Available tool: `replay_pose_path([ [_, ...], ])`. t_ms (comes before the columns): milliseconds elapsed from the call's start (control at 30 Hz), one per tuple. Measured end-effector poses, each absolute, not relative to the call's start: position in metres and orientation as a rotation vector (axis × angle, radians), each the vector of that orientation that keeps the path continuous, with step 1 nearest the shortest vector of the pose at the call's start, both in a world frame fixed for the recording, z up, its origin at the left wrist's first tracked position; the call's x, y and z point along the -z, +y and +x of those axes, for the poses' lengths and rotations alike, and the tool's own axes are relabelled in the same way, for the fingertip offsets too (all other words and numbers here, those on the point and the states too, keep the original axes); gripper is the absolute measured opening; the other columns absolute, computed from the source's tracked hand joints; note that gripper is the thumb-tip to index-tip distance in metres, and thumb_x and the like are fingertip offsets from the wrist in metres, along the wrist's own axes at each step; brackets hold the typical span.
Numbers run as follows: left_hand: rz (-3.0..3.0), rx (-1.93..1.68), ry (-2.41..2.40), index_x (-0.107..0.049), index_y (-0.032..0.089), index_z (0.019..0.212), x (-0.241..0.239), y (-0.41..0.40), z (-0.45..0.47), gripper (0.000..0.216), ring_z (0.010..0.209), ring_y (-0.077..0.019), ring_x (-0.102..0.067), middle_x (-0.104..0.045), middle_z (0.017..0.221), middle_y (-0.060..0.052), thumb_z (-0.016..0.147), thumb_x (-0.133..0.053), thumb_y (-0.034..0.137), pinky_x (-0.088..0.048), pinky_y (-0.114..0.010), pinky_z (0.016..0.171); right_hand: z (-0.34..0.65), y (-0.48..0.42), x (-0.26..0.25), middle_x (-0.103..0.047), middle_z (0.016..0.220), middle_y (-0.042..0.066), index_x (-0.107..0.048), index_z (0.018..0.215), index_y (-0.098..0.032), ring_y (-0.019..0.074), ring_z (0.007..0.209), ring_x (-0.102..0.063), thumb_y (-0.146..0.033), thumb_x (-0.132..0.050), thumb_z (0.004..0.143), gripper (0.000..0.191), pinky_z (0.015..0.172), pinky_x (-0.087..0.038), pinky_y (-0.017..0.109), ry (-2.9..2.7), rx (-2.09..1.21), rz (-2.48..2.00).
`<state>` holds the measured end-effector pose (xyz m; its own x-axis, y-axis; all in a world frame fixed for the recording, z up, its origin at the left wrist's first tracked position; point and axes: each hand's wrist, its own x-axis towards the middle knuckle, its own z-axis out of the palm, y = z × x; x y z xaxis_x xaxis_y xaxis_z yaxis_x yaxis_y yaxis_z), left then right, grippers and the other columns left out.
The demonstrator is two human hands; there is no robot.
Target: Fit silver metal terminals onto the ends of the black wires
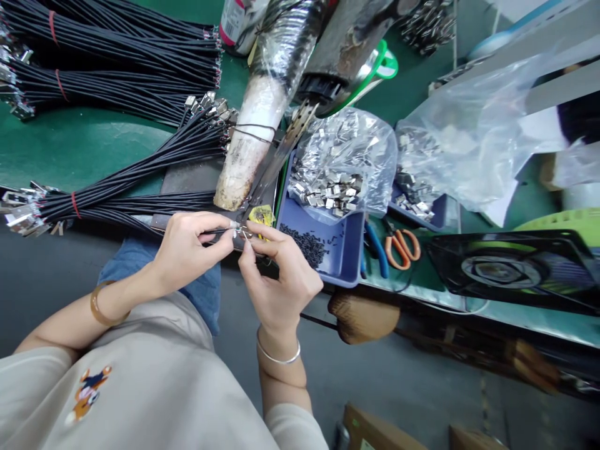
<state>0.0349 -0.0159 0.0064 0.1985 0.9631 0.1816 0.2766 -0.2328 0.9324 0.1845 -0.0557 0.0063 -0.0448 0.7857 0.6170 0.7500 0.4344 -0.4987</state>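
Observation:
My left hand [194,245] pinches the end of a thin black cable close to the table's front edge. Its fingertips almost meet those of my right hand [281,265], which is closed on a tiny part at the cable end; the fingers cover most of it, so its kind cannot be made out. To the left lies a bundle of black cables [135,159] with metal connectors, tied with a red band. Right of my hands is a blue tray [344,250] with small black tubes [307,247] and a plastic bag of metal connector shells [335,190].
A hot-air tool's metal nozzle [290,134] and a wrapped white duct [248,137] reach down just above my hands. Blue-handled pliers [376,249], orange-handled scissors [402,248] and a black fan [506,270] lie to the right. More cable bundles [117,87] fill the back left.

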Motion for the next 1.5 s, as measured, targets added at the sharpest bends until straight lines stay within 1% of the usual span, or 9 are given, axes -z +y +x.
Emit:
replay_pose_path([
  [200, 1.630, -1.071, 1.178, -0.076, 0.013, 0.076, -0.0062, -0.0159, 0.0343, 0.018, 0.058, -0.0082, -0.060, -0.075, 0.072, -0.002, 0.079, -0.058, 0.016, -0.041, -0.015, 0.048, 0.1821, -0.0550, -0.0035, -0.079, 0.097, 0.002, -0.062, 0.086, -0.023, 0.0156, 0.089, -0.077, -0.011, -0.067, 0.088, 0.013, 0.074, -0.061, 0.025, -1.751, -0.089, -1.352],
  [367, 1.625, -1.085, 1.226, -0.079, 0.014, 0.084, -0.0092, -0.0154, 0.0339, 0.020, 0.059, -0.0086, -0.062, -0.076, 0.073, -0.002, 0.080, -0.060, 0.016, -0.043, -0.014, 0.048, 0.1809, -0.0529, -0.0073, -0.079, 0.094, 0.001, -0.064, 0.083, -0.023, 0.0170, 0.091, -0.077, -0.012, -0.067, 0.087, 0.012, 0.078, -0.062, 0.028, -1.734, -0.113, -1.359],
  [533, 1.653, -1.125, 1.186, -0.080, 0.012, 0.082, -0.0091, -0.0155, 0.0339, 0.020, 0.064, -0.0104, -0.067, -0.078, 0.078, -0.005, 0.079, -0.060, 0.015, -0.047, -0.013, 0.051, 0.1811, -0.0549, -0.0098, -0.079, 0.097, 0.003, -0.063, 0.082, -0.023, 0.0176, 0.093, -0.077, -0.011, -0.067, 0.087, 0.014, 0.082, -0.062, 0.031, -1.731, -0.137, -1.333],
  [667, 1.657, -1.109, 1.165, -0.079, 0.013, 0.080, -0.0059, -0.0158, 0.0348, 0.020, 0.063, -0.0105, -0.067, -0.078, 0.077, -0.005, 0.079, -0.060, 0.015, -0.046, -0.013, 0.049, 0.1828, -0.0571, -0.0080, -0.079, 0.095, 0.003, -0.060, 0.081, -0.023, 0.0182, 0.093, -0.077, -0.011, -0.065, 0.087, 0.015, 0.081, -0.063, 0.031, -1.733, -0.169, -1.346],
  [833, 1.666, -1.107, 1.193, -0.077, 0.012, 0.078, -0.0046, -0.0149, 0.0354, 0.018, 0.061, -0.0094, -0.064, -0.077, 0.075, -0.004, 0.079, -0.060, 0.014, -0.044, -0.013, 0.048, 0.1837, -0.0565, -0.0056, -0.078, 0.094, 0.002, -0.061, 0.081, -0.022, 0.0168, 0.090, -0.077, -0.012, -0.066, 0.087, 0.013, 0.076, -0.063, 0.027, -1.713, -0.198, -1.361],
  [1067, 1.650, -1.084, 1.232, -0.076, 0.012, 0.083, -0.0094, -0.0152, 0.0342, 0.018, 0.048, -0.0050, -0.046, -0.065, 0.061, 0.002, 0.079, -0.059, 0.015, -0.033, -0.015, 0.044, 0.1801, -0.0554, -0.0085, -0.079, 0.094, 0.002, -0.062, 0.082, -0.023, 0.0176, 0.091, -0.077, -0.012, -0.067, 0.086, 0.013, 0.076, -0.063, 0.028, -1.688, -0.180, -1.347],
  [1267, 1.649, -1.092, 1.218, -0.073, 0.011, 0.079, -0.0069, -0.0174, 0.0326, 0.017, 0.046, -0.0042, -0.031, -0.045, 0.048, 0.007, 0.081, -0.058, 0.017, -0.027, -0.018, 0.045, 0.1799, -0.0577, -0.0043, -0.078, 0.098, 0.003, -0.063, 0.080, -0.023, 0.0178, 0.087, -0.077, -0.013, -0.067, 0.087, 0.012, 0.073, -0.063, 0.029, -1.624, -0.266, -1.369],
  [1367, 1.657, -1.062, 1.204, -0.074, 0.010, 0.077, -0.0049, -0.0184, 0.0311, 0.019, 0.047, -0.0049, -0.036, -0.054, 0.052, 0.004, 0.082, -0.057, 0.017, -0.029, -0.018, 0.046, 0.1811, -0.0577, -0.0023, -0.078, 0.099, 0.004, -0.062, 0.078, -0.022, 0.0169, 0.082, -0.077, -0.014, -0.065, 0.087, 0.012, 0.068, -0.062, 0.028, -1.574, -0.387, -1.386],
  [1500, 1.659, -1.094, 1.163, -0.075, 0.011, 0.073, -0.0039, -0.0180, 0.0306, 0.019, 0.055, -0.0074, -0.052, -0.070, 0.067, -0.002, 0.081, -0.058, 0.015, -0.037, -0.017, 0.049, 0.1822, -0.0562, -0.0035, -0.078, 0.098, 0.004, -0.064, 0.079, -0.022, 0.0158, 0.082, -0.076, -0.013, -0.065, 0.087, 0.012, 0.066, -0.062, 0.026, -1.563, -0.439, -1.372],
])
